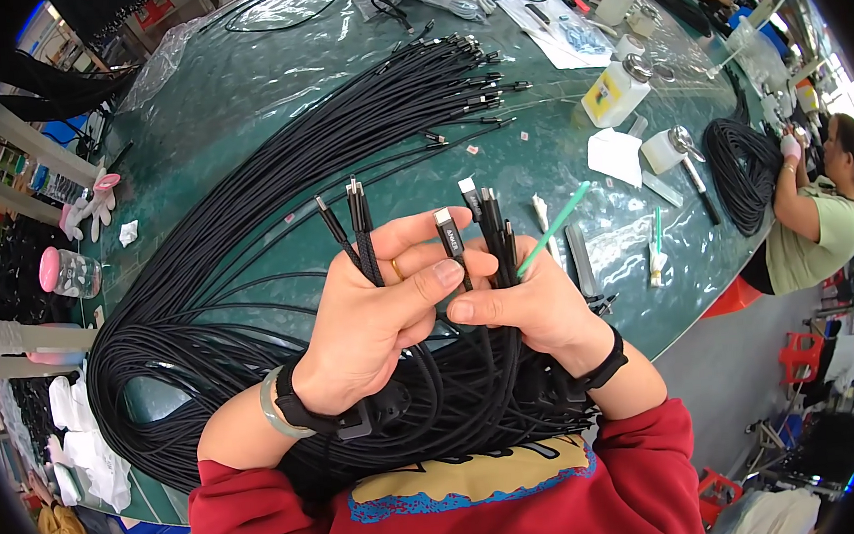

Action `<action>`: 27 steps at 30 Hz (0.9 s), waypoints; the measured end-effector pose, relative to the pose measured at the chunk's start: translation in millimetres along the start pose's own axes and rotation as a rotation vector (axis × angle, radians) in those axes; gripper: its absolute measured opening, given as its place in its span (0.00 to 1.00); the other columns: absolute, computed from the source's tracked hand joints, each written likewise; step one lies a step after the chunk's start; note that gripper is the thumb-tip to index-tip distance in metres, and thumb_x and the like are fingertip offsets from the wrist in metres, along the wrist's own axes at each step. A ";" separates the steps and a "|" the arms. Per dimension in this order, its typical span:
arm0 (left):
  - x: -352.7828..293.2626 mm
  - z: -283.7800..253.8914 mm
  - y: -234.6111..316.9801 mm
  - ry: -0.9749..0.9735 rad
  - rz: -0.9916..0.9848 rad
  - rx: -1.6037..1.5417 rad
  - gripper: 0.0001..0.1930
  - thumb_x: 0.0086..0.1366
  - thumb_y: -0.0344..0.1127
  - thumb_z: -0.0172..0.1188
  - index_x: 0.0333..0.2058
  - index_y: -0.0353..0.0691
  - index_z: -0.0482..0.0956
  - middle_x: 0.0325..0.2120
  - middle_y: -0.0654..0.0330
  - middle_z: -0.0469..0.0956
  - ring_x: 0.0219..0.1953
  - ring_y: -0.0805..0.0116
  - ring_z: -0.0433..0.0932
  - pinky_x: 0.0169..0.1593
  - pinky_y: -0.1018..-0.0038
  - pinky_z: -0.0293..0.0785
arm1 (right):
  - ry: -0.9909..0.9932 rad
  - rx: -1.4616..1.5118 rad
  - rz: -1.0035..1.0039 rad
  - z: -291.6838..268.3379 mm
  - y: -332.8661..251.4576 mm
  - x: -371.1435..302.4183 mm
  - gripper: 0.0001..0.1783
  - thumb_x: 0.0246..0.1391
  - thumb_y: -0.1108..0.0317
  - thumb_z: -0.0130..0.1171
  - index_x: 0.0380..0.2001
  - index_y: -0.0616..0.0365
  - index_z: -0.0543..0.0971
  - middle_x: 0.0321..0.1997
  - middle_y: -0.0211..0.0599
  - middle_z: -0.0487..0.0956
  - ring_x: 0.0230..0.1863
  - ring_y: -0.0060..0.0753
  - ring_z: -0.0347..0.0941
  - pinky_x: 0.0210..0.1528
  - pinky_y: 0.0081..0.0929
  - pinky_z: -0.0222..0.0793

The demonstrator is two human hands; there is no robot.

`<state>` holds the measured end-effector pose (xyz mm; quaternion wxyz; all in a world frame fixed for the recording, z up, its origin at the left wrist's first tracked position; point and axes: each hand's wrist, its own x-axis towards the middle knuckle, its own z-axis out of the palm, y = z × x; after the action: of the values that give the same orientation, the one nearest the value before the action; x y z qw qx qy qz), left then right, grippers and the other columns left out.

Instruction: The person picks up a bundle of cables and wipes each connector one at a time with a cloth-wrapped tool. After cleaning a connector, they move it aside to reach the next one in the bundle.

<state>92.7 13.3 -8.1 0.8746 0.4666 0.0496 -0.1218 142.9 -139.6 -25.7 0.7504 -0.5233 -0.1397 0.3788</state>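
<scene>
Connector (449,237) pinched in curled left hand (365,312), which also grips a few cables (361,217); right hand (538,300) closed round several plugs (492,224), apparently a green stick (555,228) too; handling looks unfinished, large bundle (278,153) beyond left hand probably remaining.

The black cables (268,159) have a matt, finely textured, woven-looking jacket; the USB-style plug (449,235) has a smooth black plastic-looking housing with a shiny metal tip; clear, glossy, wrinkled plastic film covers the green tabletop (674,288); the squat bottle (616,96) is smooth white plastic beneath a shiny metal cap (638,68); the sweatshirt (630,492) is soft, matt red cloth; the bangle (276,407) looks smooth and polished.
</scene>
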 end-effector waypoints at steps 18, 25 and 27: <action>12.5 -9.0 -17.0 0.113 0.097 -0.111 0.18 0.63 0.40 0.42 0.47 0.35 0.65 0.35 0.64 0.68 0.27 0.83 0.66 0.27 0.83 0.61 | 0.106 -0.090 -0.117 -3.7 2.0 1.2 0.05 0.46 0.72 0.57 0.25 0.64 0.75 0.21 0.24 0.72 0.23 0.12 0.63 0.26 0.13 0.59; 3.2 -3.4 -7.9 0.123 0.086 0.017 0.16 0.55 0.27 0.55 0.44 0.35 0.68 0.30 0.64 0.73 0.17 0.86 0.63 0.17 0.88 0.52 | 0.028 -0.104 -0.001 -1.5 -0.1 -0.4 0.08 0.41 0.72 0.59 0.26 0.66 0.75 0.20 0.29 0.73 0.16 0.13 0.59 0.17 0.13 0.51; 3.8 -6.7 -9.9 0.187 0.086 -0.008 0.18 0.52 0.24 0.57 0.44 0.35 0.69 0.27 0.64 0.74 0.14 0.87 0.60 0.15 0.89 0.48 | 0.007 -0.073 0.024 -3.5 0.4 -0.1 0.08 0.40 0.71 0.60 0.25 0.65 0.75 0.20 0.29 0.73 0.16 0.13 0.59 0.17 0.12 0.51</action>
<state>94.0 13.0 -20.6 0.8726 0.4739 0.1114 -0.0398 144.8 -142.0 -27.5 0.7268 -0.5533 -0.1444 0.3806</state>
